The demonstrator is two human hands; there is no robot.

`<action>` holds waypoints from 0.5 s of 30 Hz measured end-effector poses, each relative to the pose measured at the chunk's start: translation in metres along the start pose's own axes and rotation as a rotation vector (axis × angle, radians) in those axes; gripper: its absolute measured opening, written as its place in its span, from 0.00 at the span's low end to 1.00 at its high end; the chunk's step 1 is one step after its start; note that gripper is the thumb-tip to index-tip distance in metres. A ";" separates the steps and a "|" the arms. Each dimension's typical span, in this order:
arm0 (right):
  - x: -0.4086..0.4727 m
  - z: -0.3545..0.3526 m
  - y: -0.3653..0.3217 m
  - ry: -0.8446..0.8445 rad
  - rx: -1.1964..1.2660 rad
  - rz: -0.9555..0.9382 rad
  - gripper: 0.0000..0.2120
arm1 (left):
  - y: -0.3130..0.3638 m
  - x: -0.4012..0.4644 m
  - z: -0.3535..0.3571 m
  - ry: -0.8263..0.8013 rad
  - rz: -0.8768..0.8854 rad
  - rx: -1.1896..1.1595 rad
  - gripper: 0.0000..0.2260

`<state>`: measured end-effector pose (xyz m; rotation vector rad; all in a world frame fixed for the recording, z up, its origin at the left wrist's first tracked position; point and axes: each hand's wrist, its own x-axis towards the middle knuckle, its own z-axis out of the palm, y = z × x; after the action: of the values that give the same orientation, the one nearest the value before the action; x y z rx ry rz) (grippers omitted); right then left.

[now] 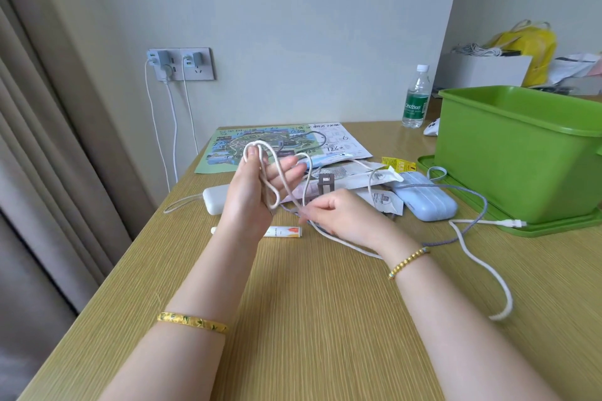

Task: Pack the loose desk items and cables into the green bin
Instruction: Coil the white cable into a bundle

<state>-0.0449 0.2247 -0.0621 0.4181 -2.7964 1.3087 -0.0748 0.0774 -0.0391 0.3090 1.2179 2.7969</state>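
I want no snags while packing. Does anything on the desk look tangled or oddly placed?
Yes. The white cable being coiled on the left hand trails loose across the desk, crossing a grey cable and the packets by the right hand. Its plug rests on the lid under the green bin.

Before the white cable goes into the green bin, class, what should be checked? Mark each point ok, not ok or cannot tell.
1. Cable looped on the left hand: ok, loops of the white cable hang round its fingers.
2. Right hand pinches the strand: ok.
3. Whole cable coiled: not ok, a long tail lies on the desk.
4. Plug end free: cannot tell, it rests on the green tray by a grey cable.
5. Green bin open at the top: ok.
6. Room inside the bin: cannot tell, its inside is hidden.
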 end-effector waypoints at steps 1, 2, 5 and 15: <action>-0.001 0.002 -0.002 -0.015 -0.019 0.008 0.15 | -0.001 0.000 0.001 -0.006 0.000 0.012 0.10; -0.002 0.002 -0.003 -0.025 -0.035 0.019 0.15 | -0.001 0.000 0.002 -0.015 0.003 0.020 0.12; -0.004 0.001 -0.005 -0.038 -0.065 0.044 0.15 | 0.000 0.004 0.002 -0.041 0.018 0.057 0.11; -0.018 -0.038 -0.014 0.049 0.309 -0.126 0.15 | 0.009 0.014 -0.013 0.176 0.038 0.183 0.13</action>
<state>-0.0276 0.2487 -0.0297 0.5523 -2.4859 1.6986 -0.0910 0.0637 -0.0391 0.0979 1.5262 2.7990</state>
